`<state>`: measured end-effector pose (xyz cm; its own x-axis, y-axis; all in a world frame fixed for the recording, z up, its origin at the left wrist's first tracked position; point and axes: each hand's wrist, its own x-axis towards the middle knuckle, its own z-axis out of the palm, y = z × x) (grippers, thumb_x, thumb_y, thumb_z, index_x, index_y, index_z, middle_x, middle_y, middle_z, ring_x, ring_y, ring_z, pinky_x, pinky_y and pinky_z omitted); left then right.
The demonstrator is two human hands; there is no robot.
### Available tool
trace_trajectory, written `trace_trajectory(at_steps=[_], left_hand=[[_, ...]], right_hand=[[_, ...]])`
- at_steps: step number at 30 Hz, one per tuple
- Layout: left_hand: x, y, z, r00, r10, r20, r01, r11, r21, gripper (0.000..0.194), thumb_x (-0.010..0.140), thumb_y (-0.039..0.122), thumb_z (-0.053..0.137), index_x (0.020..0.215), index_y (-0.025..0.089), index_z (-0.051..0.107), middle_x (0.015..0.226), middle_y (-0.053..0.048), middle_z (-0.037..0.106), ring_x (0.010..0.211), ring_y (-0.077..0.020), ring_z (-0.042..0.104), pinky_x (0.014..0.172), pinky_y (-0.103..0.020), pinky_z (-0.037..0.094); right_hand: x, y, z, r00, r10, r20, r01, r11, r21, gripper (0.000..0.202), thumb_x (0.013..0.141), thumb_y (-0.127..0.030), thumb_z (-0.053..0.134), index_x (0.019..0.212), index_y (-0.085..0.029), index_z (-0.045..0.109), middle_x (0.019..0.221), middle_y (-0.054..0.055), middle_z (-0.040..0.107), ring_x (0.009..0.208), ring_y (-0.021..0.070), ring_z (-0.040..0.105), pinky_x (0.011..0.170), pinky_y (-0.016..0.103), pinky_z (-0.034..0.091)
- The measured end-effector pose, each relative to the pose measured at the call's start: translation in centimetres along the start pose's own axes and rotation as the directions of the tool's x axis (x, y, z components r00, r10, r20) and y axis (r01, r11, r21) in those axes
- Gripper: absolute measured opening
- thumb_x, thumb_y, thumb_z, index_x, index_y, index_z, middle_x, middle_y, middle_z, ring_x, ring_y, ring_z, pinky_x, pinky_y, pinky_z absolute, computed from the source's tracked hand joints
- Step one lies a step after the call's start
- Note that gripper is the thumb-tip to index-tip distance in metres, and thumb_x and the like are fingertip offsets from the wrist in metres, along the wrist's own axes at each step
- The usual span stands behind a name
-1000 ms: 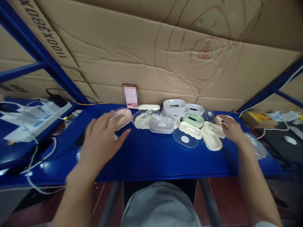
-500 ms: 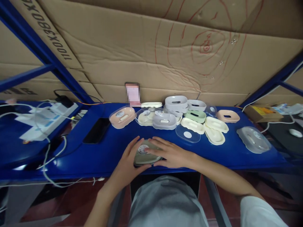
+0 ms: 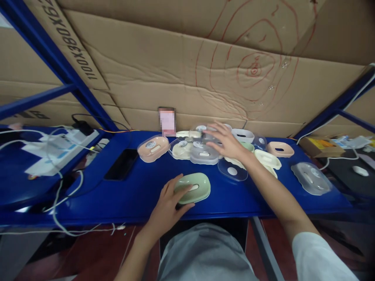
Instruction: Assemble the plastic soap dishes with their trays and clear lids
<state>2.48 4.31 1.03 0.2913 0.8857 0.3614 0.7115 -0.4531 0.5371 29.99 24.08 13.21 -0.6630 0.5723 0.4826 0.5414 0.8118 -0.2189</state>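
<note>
The light-green oval dish point(image 3: 202, 182) with a white insert lies near the table's front edge. My left hand point(image 3: 170, 197) grips its left side, one finger reaching inside and the thumb along the front rim. Over the back of the pile, my right hand point(image 3: 224, 142) has its fingers on a clear lid point(image 3: 193, 129) with a round sticker, slightly blurred. Beneath and beside that hand are a lidded grey dish point(image 3: 204, 156), a lidded cream dish point(image 3: 180, 151) and a grey-white dish point(image 3: 243, 135). A loose clear lid point(image 3: 234, 175) rests in front of them.
A lidded pink dish point(image 3: 154, 150) and a black phone point(image 3: 121, 164) lie on the left. A lit phone point(image 3: 167, 121) leans on the cardboard point(image 3: 140, 93). Right are an open pink dish point(image 3: 288, 150) and a lidded clear-grey dish point(image 3: 312, 179). Cables and power strips point(image 3: 64, 152) fill the far left.
The clear lid has come off the green dish. My right hand has moved with it from the dish up to the back of the pile. My left hand remains at the dish.
</note>
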Motion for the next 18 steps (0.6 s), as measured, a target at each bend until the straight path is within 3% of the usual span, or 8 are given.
trace_trajectory(at_steps=[3,6,8,10,12,15,16,18], left_hand=[[0.1,0.1,-0.2,0.999,-0.002,-0.038,0.002,1.0,0.01,0.043,0.099,0.04,0.071,0.142,0.042,0.067,0.165,-0.01,0.045,0.148,-0.0376,0.05,0.116,-0.063,0.05],[0.2,-0.2,0.0,0.994,-0.039,-0.106,0.039,0.999,0.001,0.035,0.1,0.04,0.069,0.135,0.038,0.072,0.163,-0.011,0.047,0.145,-0.0384,0.052,0.115,-0.062,0.052],[0.3,-0.4,0.2,0.986,-0.066,-0.151,0.065,0.998,-0.016,0.033,0.101,0.04,0.066,0.133,0.036,0.072,0.164,-0.011,0.046,0.147,-0.0386,0.052,0.116,-0.061,0.051],[0.3,-0.4,0.3,0.977,-0.099,-0.188,0.092,0.995,-0.044,0.036,0.103,0.039,0.063,0.138,0.035,0.067,0.166,-0.011,0.043,0.15,-0.0371,0.05,0.119,-0.059,0.05],[0.3,-0.2,0.5,0.963,-0.133,-0.233,0.123,0.991,-0.058,0.049,0.103,0.039,0.063,0.151,0.033,0.054,0.171,-0.014,0.034,0.155,-0.0368,0.044,0.121,-0.059,0.048],[0.1,0.3,0.8,0.941,-0.135,-0.31,0.139,0.99,-0.009,0.08,0.097,0.047,0.073,0.164,0.028,0.034,0.178,-0.02,0.016,0.161,-0.0419,0.032,0.122,-0.064,0.045],[-0.1,0.4,0.9,0.949,-0.098,-0.299,0.113,0.993,0.033,0.081,0.094,0.048,0.075,0.163,0.029,0.037,0.177,-0.02,0.018,0.161,-0.0431,0.032,0.122,-0.066,0.044],[-0.3,0.4,1.0,0.981,0.014,-0.193,0.008,0.994,0.113,0.059,0.096,0.043,0.074,0.151,0.033,0.055,0.169,-0.015,0.042,0.154,-0.0404,0.046,0.119,-0.065,0.046]], right_hand=[[1.2,0.7,-0.2,0.997,0.075,-0.028,-0.078,0.991,-0.111,0.056,0.106,-0.048,0.062,0.158,-0.031,0.052,0.173,0.011,0.038,0.165,0.0391,0.021,0.129,0.072,0.016],[-0.2,-2.2,0.6,0.994,-0.068,0.088,0.064,0.997,0.046,0.059,0.107,-0.052,0.059,0.16,-0.03,0.049,0.169,0.012,0.046,0.161,0.0324,0.035,0.129,0.061,0.027],[-2.0,-4.9,2.0,0.95,-0.221,0.223,0.182,0.966,0.183,0.062,0.104,-0.056,0.064,0.158,-0.027,0.052,0.161,0.012,0.056,0.155,0.0291,0.045,0.128,0.053,0.032],[-3.7,-7.2,3.5,0.898,-0.301,0.32,0.236,0.945,0.225,0.059,0.104,-0.054,0.065,0.154,-0.023,0.057,0.154,0.013,0.062,0.153,0.0295,0.048,0.127,0.052,0.033],[-4.8,-8.2,4.4,0.88,-0.312,0.359,0.252,0.946,0.204,0.046,0.109,-0.045,0.059,0.149,-0.022,0.062,0.147,0.013,0.068,0.147,0.028,0.055,0.127,0.052,0.034],[-5.1,-7.1,3.8,0.931,-0.261,0.257,0.235,0.963,0.129,0.037,0.113,-0.038,0.05,0.143,-0.024,0.066,0.139,0.01,0.073,0.139,0.0242,0.062,0.129,0.051,0.031],[-5.0,-6.0,3.1,0.959,-0.221,0.179,0.209,0.974,0.083,0.036,0.113,-0.038,0.049,0.142,-0.024,0.066,0.139,0.009,0.074,0.138,0.0243,0.063,0.13,0.053,0.029],[-4.4,-3.1,1.5,0.994,-0.11,0.01,0.11,0.994,-0.023,0.037,0.112,-0.041,0.049,0.142,-0.025,0.066,0.141,0.009,0.072,0.14,0.0262,0.061,0.131,0.055,0.026]])
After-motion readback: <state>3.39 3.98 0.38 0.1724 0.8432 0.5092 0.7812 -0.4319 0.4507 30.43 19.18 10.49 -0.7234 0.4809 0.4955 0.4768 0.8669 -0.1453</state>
